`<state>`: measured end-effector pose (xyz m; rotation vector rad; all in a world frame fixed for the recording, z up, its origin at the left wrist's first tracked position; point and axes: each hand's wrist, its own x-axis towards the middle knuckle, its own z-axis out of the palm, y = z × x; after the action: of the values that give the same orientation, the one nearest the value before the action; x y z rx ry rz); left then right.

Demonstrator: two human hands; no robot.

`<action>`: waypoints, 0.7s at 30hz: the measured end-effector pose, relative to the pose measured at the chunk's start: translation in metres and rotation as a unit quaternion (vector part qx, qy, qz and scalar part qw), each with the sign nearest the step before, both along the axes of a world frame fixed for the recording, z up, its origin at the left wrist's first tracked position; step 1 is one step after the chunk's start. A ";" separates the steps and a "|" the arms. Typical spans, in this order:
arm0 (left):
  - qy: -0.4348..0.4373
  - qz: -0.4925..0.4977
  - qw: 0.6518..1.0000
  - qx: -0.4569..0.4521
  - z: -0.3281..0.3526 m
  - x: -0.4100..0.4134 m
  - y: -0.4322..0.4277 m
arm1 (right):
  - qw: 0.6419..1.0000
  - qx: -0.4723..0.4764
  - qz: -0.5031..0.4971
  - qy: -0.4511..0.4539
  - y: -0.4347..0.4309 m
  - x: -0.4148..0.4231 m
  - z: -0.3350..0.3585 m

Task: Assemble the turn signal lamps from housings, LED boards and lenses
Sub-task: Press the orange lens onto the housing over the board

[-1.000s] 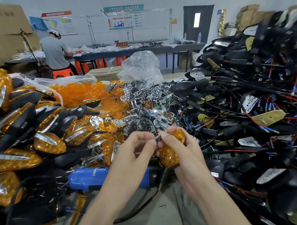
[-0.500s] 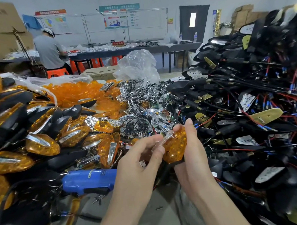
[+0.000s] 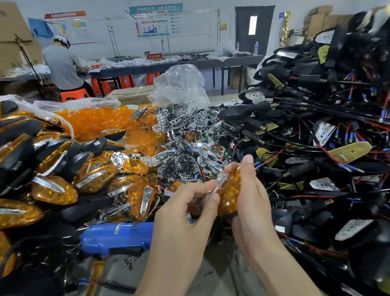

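Amber lamp [image 3: 230,192] gripped, left hand [image 3: 188,212], right hand [image 3: 253,203]

Amber lens [image 3: 230,192] sits higher and more upright now; right hand [image 3: 252,203] holds its side, left hand [image 3: 187,208] pinches its edge.

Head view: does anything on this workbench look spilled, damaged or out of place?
A few small dark screws lie loose on the grey bench, just below the blue plastic power screwdriver, which is partly hidden among parts. The amber turn signal lamp held by the left hand and right hand shows no visible damage.
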<state>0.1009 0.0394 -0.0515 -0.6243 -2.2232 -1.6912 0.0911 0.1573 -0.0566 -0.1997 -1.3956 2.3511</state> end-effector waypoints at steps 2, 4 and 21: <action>0.034 0.014 0.999 -0.021 0.001 0.002 0.001 | 1.000 0.003 -0.002 0.006 0.000 0.001 0.000; 0.056 0.023 0.998 -0.036 0.001 0.003 0.001 | 1.000 0.009 -0.003 0.010 0.000 0.001 -0.001; 0.177 0.125 0.971 -0.099 -0.001 0.001 -0.001 | 0.996 0.079 0.008 0.035 -0.010 0.007 0.004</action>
<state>0.1015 0.0385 -0.0523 -0.6064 -2.1196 -1.1449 0.0979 0.1471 -0.0527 -0.0603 -1.5458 2.2236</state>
